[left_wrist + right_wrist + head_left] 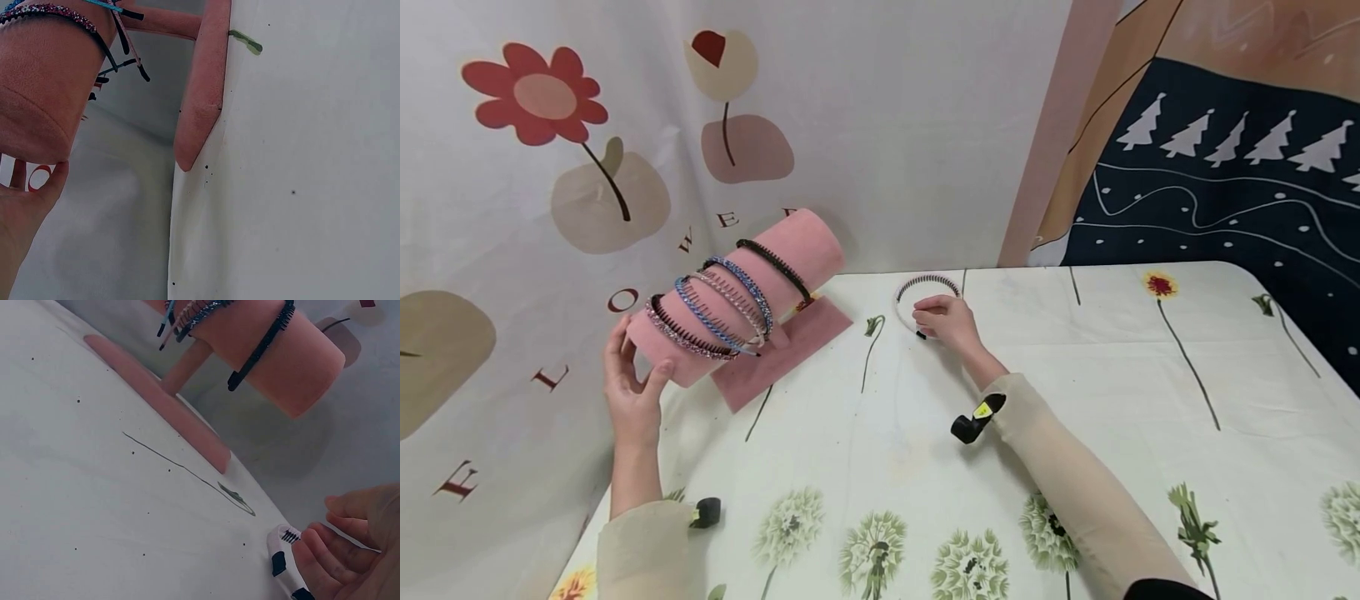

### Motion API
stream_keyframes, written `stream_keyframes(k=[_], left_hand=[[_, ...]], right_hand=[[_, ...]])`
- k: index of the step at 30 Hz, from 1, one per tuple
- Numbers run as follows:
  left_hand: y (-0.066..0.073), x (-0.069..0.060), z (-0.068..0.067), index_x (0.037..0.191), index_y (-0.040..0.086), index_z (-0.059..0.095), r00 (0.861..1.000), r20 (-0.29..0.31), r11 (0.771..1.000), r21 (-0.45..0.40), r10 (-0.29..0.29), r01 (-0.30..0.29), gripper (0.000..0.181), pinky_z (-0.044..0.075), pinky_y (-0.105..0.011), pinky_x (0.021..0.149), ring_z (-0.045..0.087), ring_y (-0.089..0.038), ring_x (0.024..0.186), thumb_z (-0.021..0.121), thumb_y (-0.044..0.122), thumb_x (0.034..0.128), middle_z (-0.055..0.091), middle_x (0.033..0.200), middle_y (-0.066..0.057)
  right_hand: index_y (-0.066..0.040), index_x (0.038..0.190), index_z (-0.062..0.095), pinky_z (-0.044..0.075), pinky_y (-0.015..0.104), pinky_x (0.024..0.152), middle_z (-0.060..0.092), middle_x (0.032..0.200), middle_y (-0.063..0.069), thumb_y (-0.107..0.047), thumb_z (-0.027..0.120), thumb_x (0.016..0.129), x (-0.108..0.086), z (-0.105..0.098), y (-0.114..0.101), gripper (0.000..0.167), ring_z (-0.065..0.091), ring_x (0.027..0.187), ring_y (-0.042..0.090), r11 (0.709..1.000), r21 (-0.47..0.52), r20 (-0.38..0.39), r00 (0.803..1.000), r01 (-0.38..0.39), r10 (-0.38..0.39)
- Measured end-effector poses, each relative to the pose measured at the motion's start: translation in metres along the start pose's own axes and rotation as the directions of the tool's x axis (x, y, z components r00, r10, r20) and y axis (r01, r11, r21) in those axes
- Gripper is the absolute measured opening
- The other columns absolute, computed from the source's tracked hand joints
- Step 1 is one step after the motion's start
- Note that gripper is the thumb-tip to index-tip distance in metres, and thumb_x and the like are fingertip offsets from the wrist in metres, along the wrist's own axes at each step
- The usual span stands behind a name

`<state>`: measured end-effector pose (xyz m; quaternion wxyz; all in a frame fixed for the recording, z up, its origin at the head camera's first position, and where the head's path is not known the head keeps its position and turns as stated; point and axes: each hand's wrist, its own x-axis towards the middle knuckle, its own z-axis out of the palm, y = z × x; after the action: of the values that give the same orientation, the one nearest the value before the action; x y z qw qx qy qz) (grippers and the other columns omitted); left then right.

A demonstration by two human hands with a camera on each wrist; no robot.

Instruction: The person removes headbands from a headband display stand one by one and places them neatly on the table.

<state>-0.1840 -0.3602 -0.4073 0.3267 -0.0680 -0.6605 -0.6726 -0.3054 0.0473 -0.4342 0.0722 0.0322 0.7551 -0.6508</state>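
Observation:
On the left, a pink plush headband stand (808,250) has a tilted roll above a flat base. My left hand (634,400) holds the roll's near end, thumb on one side and fingers on the other. Around the roll sit several headbands: a black toothed headband (775,263), blue and pink ones in the middle, and a glittery pink headband (681,335) near my left hand. A white headband (928,279) with dark teeth and black tips lies on the table. My right hand (951,323) is over it with loosely bent fingers, partly hiding it; no grip on it shows.
A white cloth with printed flowers covers the table (865,450). Behind it hangs a pale printed curtain (910,133), close beyond the stand. A dark cloth with white trees (1217,192) hangs at the right. Both wrists wear small black cameras.

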Motion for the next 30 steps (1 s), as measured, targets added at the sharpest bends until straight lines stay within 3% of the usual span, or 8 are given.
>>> stream_keyframes(k=[5,15,20,30], left_hand=[[0.002,-0.001,0.001,0.149,0.015,0.043,1.000,-0.012,1.000,0.024,-0.008,0.008,0.070,0.049,-0.014,0.095,0.033,-0.021,0.144,0.068,-0.003,0.0859,0.045,0.152,-0.002],[0.000,0.000,0.000,0.148,0.013,0.044,1.000,-0.006,1.000,-0.003,0.016,-0.016,0.070,0.049,-0.014,0.094,0.034,-0.022,0.143,0.068,-0.004,0.0849,0.045,0.151,-0.005],[-0.001,0.000,0.001,0.148,0.011,0.044,0.999,0.000,0.999,-0.027,0.032,-0.032,0.070,0.050,-0.015,0.093,0.035,-0.023,0.142,0.068,-0.006,0.0842,0.046,0.151,-0.006],[0.002,-0.001,0.001,0.148,0.014,0.045,1.000,-0.018,1.000,0.017,-0.002,0.003,0.070,0.049,-0.015,0.095,0.034,-0.022,0.144,0.068,-0.004,0.0845,0.046,0.152,-0.004]], right_hand=[[0.001,0.119,0.069,0.060,0.026,0.081,0.070,0.119,0.019,-0.011,0.067,0.093,-0.001,0.005,-0.001,0.028,0.069,0.092,0.015,1.000,-0.010,0.002,1.000,0.017,-0.017],[-0.001,0.114,0.071,0.059,0.024,0.078,0.071,0.114,0.017,-0.011,0.069,0.092,-0.003,0.014,-0.004,0.024,0.066,0.087,0.011,0.999,-0.034,-0.002,0.999,0.032,-0.032],[0.000,0.112,0.071,0.060,0.026,0.080,0.071,0.113,0.017,-0.010,0.069,0.091,-0.005,0.016,-0.007,0.023,0.067,0.088,0.012,0.999,-0.015,0.006,0.999,0.042,-0.042],[0.000,0.112,0.070,0.060,0.029,0.082,0.071,0.112,0.017,-0.009,0.070,0.091,-0.007,0.020,-0.011,0.023,0.068,0.094,0.018,0.998,-0.016,0.016,0.998,0.055,-0.055]])
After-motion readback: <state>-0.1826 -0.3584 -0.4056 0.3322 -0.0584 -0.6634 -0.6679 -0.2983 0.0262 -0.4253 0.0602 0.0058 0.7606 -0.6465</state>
